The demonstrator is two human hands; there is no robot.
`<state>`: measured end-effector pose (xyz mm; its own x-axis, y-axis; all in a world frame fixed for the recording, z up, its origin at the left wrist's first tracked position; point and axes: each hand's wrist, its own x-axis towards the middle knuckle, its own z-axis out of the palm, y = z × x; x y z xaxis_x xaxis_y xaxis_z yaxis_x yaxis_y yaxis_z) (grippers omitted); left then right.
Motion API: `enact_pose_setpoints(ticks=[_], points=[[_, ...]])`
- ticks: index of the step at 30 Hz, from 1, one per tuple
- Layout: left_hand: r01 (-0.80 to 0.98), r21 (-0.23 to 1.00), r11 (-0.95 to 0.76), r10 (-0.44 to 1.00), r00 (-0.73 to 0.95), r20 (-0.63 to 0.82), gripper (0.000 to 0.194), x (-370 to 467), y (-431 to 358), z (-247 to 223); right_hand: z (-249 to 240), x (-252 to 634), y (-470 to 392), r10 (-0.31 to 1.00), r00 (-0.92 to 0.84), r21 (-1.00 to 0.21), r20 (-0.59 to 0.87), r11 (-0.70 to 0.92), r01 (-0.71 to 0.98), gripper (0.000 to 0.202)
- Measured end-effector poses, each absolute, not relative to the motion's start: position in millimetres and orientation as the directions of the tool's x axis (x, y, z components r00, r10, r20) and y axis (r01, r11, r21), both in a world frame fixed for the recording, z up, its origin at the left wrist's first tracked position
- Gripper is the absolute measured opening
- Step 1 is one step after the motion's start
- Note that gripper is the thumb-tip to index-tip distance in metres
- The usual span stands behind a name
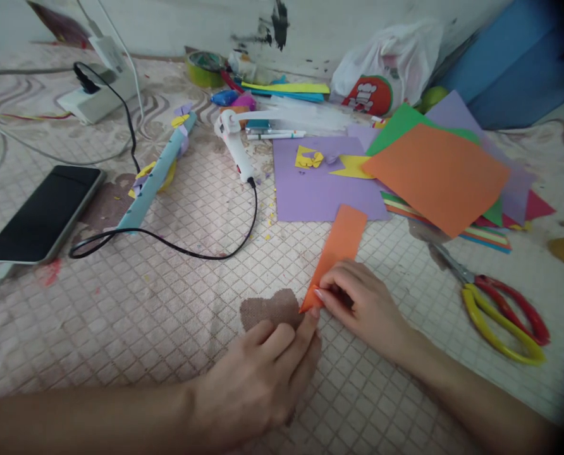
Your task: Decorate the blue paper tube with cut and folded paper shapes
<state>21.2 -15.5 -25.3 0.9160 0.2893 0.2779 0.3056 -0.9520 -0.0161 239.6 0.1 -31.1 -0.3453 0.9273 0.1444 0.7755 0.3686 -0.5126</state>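
Observation:
An orange paper strip (339,239) lies slanted on the patterned cloth, its far end over the edge of a purple sheet (320,196). At the strip's near end my right hand (358,294) pinches the paper between thumb and fingers. My left hand (272,360) lies just below, its fingers together and the fingertips touching that same near end. Some of the left fingers and the thumb are hidden. Scissors (493,306) with red and yellow handles rest to the right of my right hand.
A white glue gun (237,148) trails a black cord leftward. Beside it lies a light-blue paper roll (156,177) with paper flowers. A phone (42,212) and a power strip (99,95) are at left. Coloured sheets (438,174), a plastic bag (391,63) and a tape roll (206,68) lie behind.

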Motion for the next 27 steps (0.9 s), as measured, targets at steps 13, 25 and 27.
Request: enact_pose_setpoints(ticks=[13,25,27], points=[[0.39,-0.094,-0.916,0.365,0.907,0.209,0.043,29.8,-27.5,-23.3,-32.9,238.0,-1.1,0.928,-0.329,-0.5,0.175,0.372,0.782,0.011],[0.391,-0.103,-0.915,0.371,0.913,0.172,0.044,29.8,-31.5,-23.7,-34.2,237.5,-1.7,0.926,-0.326,-0.479,0.192,0.379,0.792,0.01],[0.393,-0.105,-0.914,0.373,0.913,0.168,0.044,29.9,-31.6,-23.4,-34.3,237.5,-1.8,0.925,-0.325,-0.474,0.197,0.38,0.794,0.011]])
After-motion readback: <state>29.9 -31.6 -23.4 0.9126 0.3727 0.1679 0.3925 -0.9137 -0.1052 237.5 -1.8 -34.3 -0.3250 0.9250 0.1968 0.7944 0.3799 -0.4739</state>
